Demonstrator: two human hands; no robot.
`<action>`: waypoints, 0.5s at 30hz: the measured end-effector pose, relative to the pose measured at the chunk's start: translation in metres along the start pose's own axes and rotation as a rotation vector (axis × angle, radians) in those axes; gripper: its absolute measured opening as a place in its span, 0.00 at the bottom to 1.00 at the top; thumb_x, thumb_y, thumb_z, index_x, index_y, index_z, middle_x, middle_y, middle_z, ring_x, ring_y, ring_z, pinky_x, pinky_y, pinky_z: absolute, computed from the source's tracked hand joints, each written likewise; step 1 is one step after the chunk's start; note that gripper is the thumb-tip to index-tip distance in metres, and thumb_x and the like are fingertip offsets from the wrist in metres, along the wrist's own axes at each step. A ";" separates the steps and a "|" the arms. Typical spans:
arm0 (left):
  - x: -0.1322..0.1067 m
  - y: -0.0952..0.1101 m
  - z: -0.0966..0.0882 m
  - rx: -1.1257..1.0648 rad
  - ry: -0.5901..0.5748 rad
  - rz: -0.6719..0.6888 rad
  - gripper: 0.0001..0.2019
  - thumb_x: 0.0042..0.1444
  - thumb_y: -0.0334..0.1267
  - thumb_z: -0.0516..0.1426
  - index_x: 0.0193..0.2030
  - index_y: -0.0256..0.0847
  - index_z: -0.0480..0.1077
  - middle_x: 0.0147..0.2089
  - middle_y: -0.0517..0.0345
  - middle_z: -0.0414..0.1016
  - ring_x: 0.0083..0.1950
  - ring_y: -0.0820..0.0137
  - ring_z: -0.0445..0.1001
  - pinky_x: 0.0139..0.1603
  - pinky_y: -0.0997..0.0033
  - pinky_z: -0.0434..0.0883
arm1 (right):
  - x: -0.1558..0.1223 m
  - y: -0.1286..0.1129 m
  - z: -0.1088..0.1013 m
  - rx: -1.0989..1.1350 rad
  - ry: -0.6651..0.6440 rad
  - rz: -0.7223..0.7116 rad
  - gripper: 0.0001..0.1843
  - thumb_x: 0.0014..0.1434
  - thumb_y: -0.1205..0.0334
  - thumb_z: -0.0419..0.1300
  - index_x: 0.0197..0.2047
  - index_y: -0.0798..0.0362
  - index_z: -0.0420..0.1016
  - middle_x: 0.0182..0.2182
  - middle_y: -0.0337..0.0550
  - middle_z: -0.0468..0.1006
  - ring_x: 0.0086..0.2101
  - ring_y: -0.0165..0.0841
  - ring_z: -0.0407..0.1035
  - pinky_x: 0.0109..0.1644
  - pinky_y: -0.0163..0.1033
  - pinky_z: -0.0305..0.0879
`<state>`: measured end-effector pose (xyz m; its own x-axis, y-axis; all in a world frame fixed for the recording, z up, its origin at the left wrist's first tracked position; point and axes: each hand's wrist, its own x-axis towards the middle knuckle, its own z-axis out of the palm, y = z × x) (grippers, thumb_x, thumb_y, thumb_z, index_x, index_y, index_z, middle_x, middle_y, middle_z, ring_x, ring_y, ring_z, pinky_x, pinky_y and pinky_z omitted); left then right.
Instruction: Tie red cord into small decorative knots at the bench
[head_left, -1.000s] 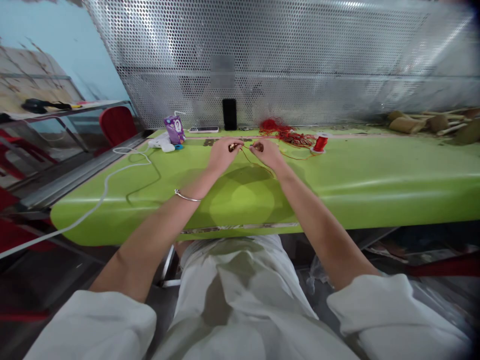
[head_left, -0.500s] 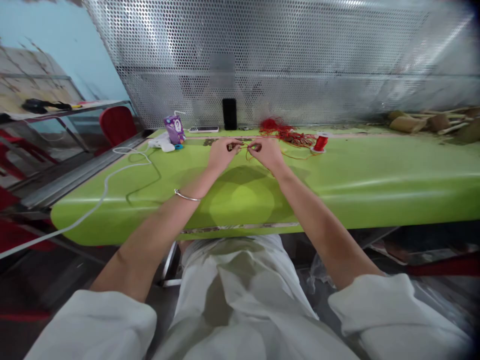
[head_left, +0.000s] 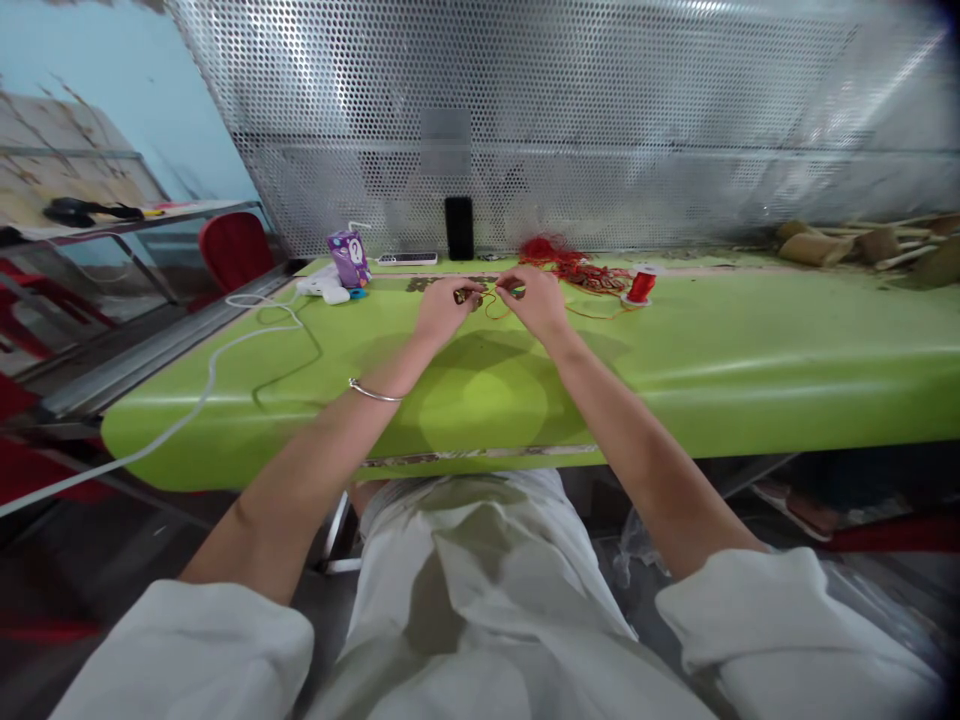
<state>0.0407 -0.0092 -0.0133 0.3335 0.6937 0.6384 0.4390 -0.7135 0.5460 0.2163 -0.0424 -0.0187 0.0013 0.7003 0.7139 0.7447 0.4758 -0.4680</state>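
Over the green table [head_left: 495,400] my two hands face each other, fingertips a small gap apart. My left hand [head_left: 444,308] is closed in a pinch on a thin reddish cord [head_left: 491,308], which loops down between the hands. My right hand [head_left: 536,300] pinches the same cord at its other side; the exact grip points are too small to make out. Right of that hand, a strand runs over the table toward a spool of red thread [head_left: 641,287]. Behind it lies a tangled heap of red cords [head_left: 577,268].
A black phone [head_left: 459,228] leans on the perforated metal panel [head_left: 525,120], with a white-edged phone [head_left: 407,259] lying beside it. At left stand a purple box [head_left: 349,260] and a white charger [head_left: 326,288] with a long white cable [head_left: 214,365]. Wooden pieces [head_left: 817,246] lie far right.
My right hand has shifted slightly up, and the cord between the hands now hangs in a wider loop. My left hand has barely moved. A foot shows more under the table at right.
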 end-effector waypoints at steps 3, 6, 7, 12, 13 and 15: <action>0.001 0.000 0.001 -0.041 -0.013 0.006 0.07 0.54 0.29 0.60 0.35 0.41 0.80 0.29 0.57 0.78 0.34 0.68 0.72 0.36 0.69 0.66 | 0.001 0.003 0.005 0.107 -0.019 -0.014 0.06 0.57 0.69 0.61 0.37 0.53 0.78 0.37 0.46 0.82 0.37 0.36 0.77 0.45 0.42 0.74; 0.001 0.000 0.002 -0.080 -0.029 0.017 0.06 0.53 0.29 0.60 0.33 0.41 0.79 0.28 0.58 0.77 0.34 0.67 0.72 0.35 0.70 0.66 | 0.001 0.003 0.008 0.177 -0.052 0.002 0.06 0.57 0.68 0.61 0.38 0.52 0.78 0.36 0.45 0.82 0.35 0.36 0.77 0.45 0.43 0.74; 0.001 0.000 0.002 -0.086 -0.031 0.019 0.06 0.53 0.29 0.60 0.33 0.41 0.79 0.28 0.58 0.77 0.34 0.68 0.72 0.35 0.70 0.66 | 0.001 0.002 0.009 0.196 -0.064 0.012 0.05 0.57 0.68 0.61 0.38 0.53 0.78 0.36 0.45 0.82 0.35 0.36 0.77 0.45 0.43 0.75; 0.000 0.001 0.003 -0.082 -0.037 0.028 0.04 0.54 0.29 0.60 0.33 0.40 0.78 0.29 0.58 0.77 0.31 0.70 0.70 0.34 0.70 0.66 | 0.001 0.002 0.013 0.264 -0.077 0.034 0.05 0.56 0.70 0.60 0.36 0.53 0.75 0.33 0.43 0.81 0.33 0.34 0.77 0.42 0.41 0.74; 0.000 0.002 0.003 -0.079 -0.037 0.029 0.04 0.54 0.29 0.60 0.33 0.40 0.78 0.29 0.58 0.77 0.31 0.70 0.71 0.34 0.70 0.66 | 0.001 0.002 0.013 0.269 -0.070 0.034 0.05 0.56 0.71 0.60 0.36 0.53 0.74 0.32 0.42 0.81 0.33 0.33 0.77 0.42 0.40 0.74; 0.000 0.002 0.003 -0.070 -0.031 0.031 0.05 0.54 0.29 0.60 0.34 0.40 0.77 0.30 0.58 0.78 0.31 0.69 0.71 0.35 0.70 0.67 | 0.001 0.002 0.013 0.270 -0.062 0.033 0.06 0.56 0.72 0.60 0.35 0.52 0.73 0.32 0.41 0.81 0.32 0.33 0.76 0.41 0.40 0.74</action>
<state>0.0443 -0.0104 -0.0141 0.3719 0.6731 0.6393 0.3689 -0.7391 0.5636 0.2093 -0.0339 -0.0256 -0.0247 0.7447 0.6669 0.5403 0.5712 -0.6179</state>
